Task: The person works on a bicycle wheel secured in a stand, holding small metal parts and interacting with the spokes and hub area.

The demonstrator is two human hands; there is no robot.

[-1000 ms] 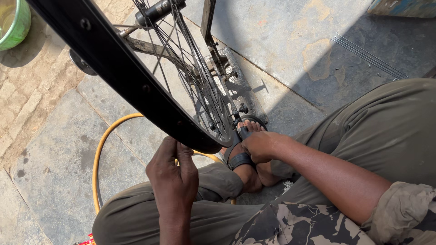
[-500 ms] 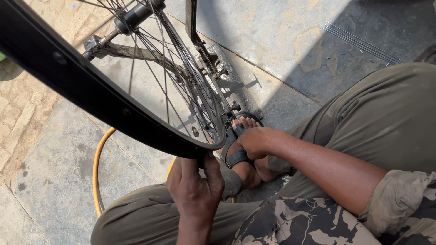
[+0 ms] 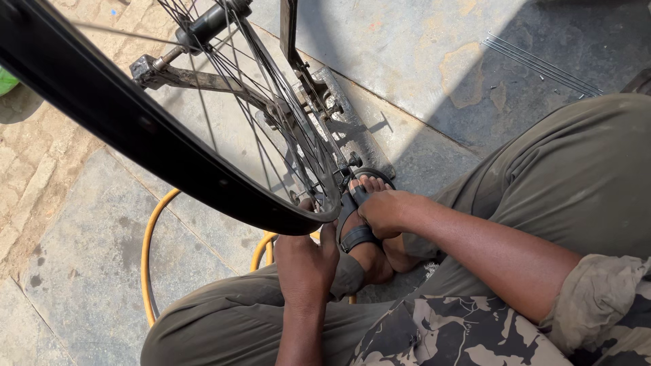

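A black bicycle wheel rim (image 3: 135, 129) with thin spokes and a hub (image 3: 207, 24) stands in a metal stand (image 3: 319, 95) in front of me. My left hand (image 3: 305, 264) reaches up from below, its fingers closed on the lowest part of the rim. Just to the right, my right hand (image 3: 383, 210) rests with curled fingers on my sandalled foot (image 3: 359, 237), close to the rim's edge. Nothing shows in that hand.
A yellow hose (image 3: 146, 257) loops over the grey stone paving (image 3: 81, 271) at the left. Several loose thin spokes (image 3: 542, 64) lie on the ground at the upper right. A green tub's edge (image 3: 5, 81) shows at the far left. My olive-trousered legs fill the bottom and right.
My left hand has slid right along the bottom of the rim, toward my foot, and now grips it. My right hand has stayed on the foot.
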